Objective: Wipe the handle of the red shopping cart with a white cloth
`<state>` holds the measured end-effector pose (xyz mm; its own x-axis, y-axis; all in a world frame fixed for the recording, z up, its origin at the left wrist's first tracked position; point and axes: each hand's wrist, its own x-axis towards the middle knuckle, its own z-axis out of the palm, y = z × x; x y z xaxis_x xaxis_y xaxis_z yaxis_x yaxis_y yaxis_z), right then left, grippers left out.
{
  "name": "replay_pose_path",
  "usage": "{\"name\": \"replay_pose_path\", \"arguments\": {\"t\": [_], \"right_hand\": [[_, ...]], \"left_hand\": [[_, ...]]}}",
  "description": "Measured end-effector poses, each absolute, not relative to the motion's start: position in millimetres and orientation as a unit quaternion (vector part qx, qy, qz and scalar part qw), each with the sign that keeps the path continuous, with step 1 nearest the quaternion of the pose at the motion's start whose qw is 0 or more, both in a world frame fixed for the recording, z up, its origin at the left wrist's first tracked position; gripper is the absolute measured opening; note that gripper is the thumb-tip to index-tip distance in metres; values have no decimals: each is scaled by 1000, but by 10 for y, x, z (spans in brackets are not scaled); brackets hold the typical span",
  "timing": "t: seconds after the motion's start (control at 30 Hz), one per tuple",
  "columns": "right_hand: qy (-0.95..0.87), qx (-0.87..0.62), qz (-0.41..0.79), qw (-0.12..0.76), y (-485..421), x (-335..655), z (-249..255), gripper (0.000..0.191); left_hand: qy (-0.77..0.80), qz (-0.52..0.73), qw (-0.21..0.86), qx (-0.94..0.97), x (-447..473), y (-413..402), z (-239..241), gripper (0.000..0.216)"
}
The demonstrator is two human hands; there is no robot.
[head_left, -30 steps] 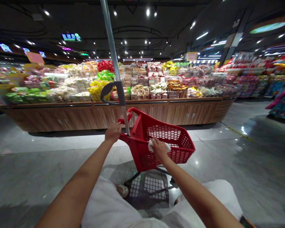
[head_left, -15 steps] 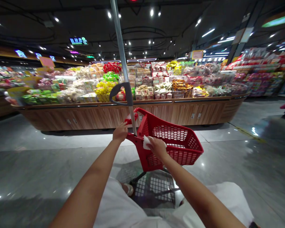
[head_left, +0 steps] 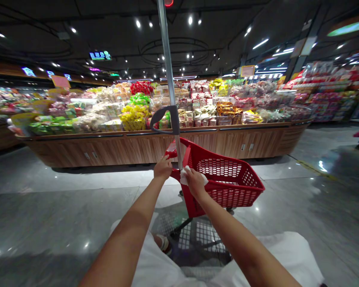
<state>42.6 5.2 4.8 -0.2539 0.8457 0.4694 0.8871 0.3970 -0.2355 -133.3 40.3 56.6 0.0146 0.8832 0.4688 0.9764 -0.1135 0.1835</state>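
My left hand [head_left: 163, 168] is clamped around the near corner of the red handle [head_left: 171, 150]. Beside it rises a metal pole [head_left: 168, 59]. Next, a white cloth [head_left: 184, 176], gripped in my right hand [head_left: 196, 181], lies against the cart's near rim; the red basket [head_left: 236, 191] stretches out rightward.

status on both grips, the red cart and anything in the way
Left grip at the handle. Right grip holding white cloth on near basket rim. Red cart upright. Metal pole close between both grips.
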Motion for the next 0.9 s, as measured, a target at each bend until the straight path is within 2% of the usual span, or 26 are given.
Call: {"name": "replay_pose_path", "arguments": {"t": [0.17, 0.4, 0.7, 0.83, 0.9], "right_hand": [[-820, -496, -60, 279, 46, 809, -115, 43], [-790, -559, -64, 241, 99, 1345, -296, 35], [-768, -482, -67, 416, 80, 856, -263, 52], [-712, -463, -84, 522, 169, 675, -347, 53], [-715, -435, -99, 539, 223, 697, -397, 51]], "left_hand": [[-641, -242, 89, -723, -1257, 400, 569, 42], [-643, -261, 144, -705, -1024, 377, 546, 36], [-615, -272, 139, -727, -825, 418, 534, 38], [-569, -277, 141, -762, -836, 370, 533, 36], [-552, -287, 136, -771, -849, 347, 527, 35]]}}
